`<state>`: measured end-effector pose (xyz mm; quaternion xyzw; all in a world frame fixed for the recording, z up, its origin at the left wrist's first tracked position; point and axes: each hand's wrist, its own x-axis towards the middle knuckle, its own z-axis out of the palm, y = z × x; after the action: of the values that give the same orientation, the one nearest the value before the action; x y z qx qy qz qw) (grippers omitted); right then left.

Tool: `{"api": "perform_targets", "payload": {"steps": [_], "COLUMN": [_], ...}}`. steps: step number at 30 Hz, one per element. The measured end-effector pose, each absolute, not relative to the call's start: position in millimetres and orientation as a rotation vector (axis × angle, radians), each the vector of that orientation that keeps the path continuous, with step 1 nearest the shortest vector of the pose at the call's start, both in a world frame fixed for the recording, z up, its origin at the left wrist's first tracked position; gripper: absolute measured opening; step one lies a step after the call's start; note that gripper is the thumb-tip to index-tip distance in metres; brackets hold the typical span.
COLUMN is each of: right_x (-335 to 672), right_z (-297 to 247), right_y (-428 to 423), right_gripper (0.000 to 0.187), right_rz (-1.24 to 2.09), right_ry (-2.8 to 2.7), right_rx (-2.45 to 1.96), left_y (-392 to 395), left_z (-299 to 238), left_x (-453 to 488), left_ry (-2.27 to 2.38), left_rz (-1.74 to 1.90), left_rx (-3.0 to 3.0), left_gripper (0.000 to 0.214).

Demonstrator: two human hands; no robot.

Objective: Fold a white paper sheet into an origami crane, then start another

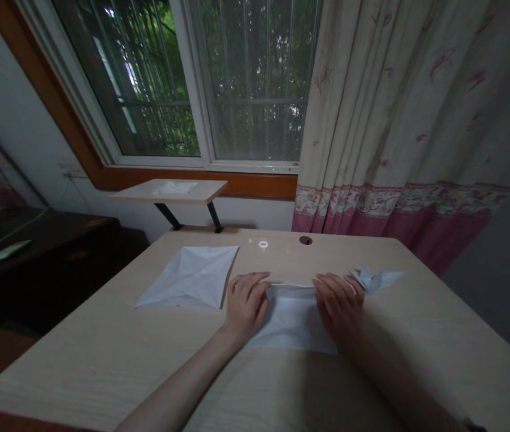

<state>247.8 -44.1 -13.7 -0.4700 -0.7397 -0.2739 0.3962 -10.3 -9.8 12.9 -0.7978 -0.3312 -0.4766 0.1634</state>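
A white sheet of paper point(293, 327) lies on the table in front of me, with a narrow raised fold along its far edge. My left hand point(246, 305) is closed over the far left corner, fingers curled on the fold and thumb against the sheet. At the far right corner, my right hand point(340, 306) grips the same edge in a like way. The fingertips partly hide the fold. Just beyond the right hand sits a folded white paper figure point(377, 281), perhaps a crane. A second, creased white sheet point(192, 276) rests flat to the left.
The pale wooden table point(156, 360) carries a small raised shelf point(214, 191) at the back left, with white paper point(178, 187) on it. A round cable hole point(306, 240) lies near the back edge. Behind are a window and a curtain point(399, 150). A dark cabinet point(57, 240) stands left.
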Motion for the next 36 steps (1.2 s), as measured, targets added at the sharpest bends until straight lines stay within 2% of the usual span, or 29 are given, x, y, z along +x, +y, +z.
{"api": "perform_targets", "payload": {"steps": [5, 12, 17, 27, 36], "right_x": [243, 236, 237, 237, 237], "right_z": [-17, -21, -26, -36, -38], "right_y": [-41, -37, -35, -31, -34], "right_gripper": [0.059, 0.063, 0.064, 0.052, 0.051], "right_rz": [-0.732, -0.68, -0.561, -0.61, -0.603], "right_ry": [-1.836, -1.811, -1.865, -1.955, -1.97], "right_rx": [-1.231, -1.354, -1.476, -1.637, -1.773], "left_y": [-9, -7, -4, 1, 4], "left_z": [13, 10, 8, 1, -6], "left_x": [-8, -6, -6, -7, -10], "left_ry": [-1.04, -1.196, -1.27, -1.289, -1.188], "left_rz": [-1.299, -1.149, -1.038, -0.808, -0.607], "left_rx": [-2.225, -2.297, -2.354, -2.557, -2.862], "left_gripper": [0.019, 0.035, 0.038, 0.033, 0.031]}}
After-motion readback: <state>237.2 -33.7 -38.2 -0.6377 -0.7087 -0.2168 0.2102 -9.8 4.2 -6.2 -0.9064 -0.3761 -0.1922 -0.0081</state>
